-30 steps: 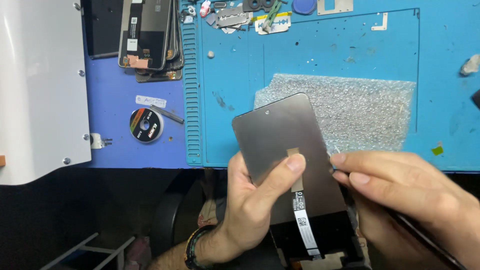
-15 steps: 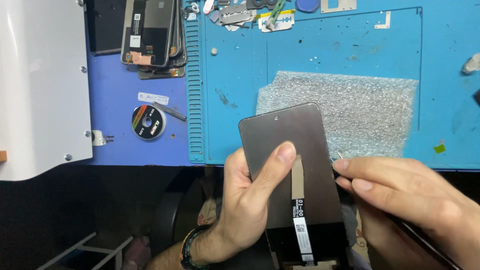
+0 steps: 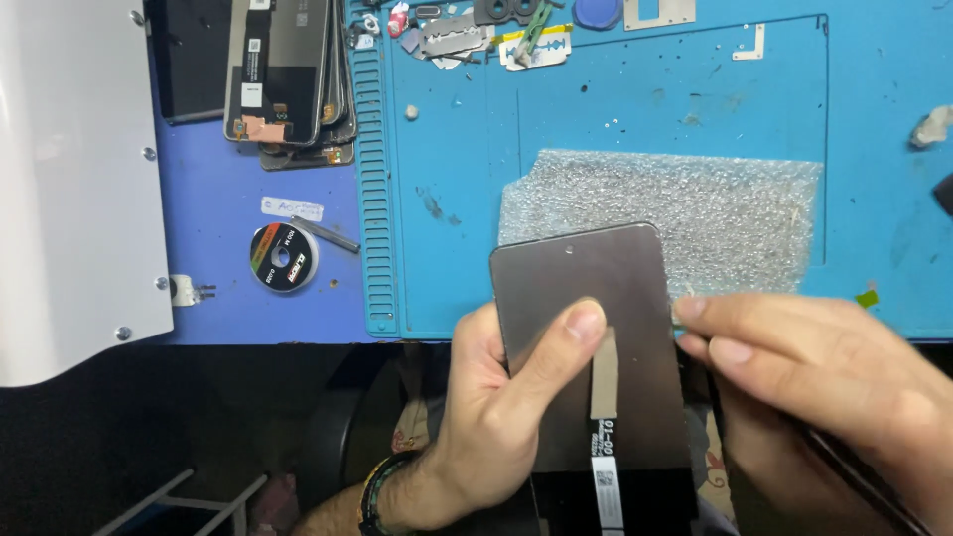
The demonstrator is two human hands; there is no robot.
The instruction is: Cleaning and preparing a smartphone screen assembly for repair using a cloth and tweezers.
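Over the blue mat's near edge | grey phone screen panel is pinched by left hand, thumb on top | thin tool is pinched by right hand at panel's side | panel could be cracked if pushed too hard

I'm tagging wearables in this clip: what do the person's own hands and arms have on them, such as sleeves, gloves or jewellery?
Both hands are bare, with no gloves or rings visible. The left hand has a dark beaded bracelet with some green and yellow at the wrist, and the forearm below it is unsleeved. The right hand shows nothing worn; its wrist runs out of view, so a sleeve there cannot be judged.
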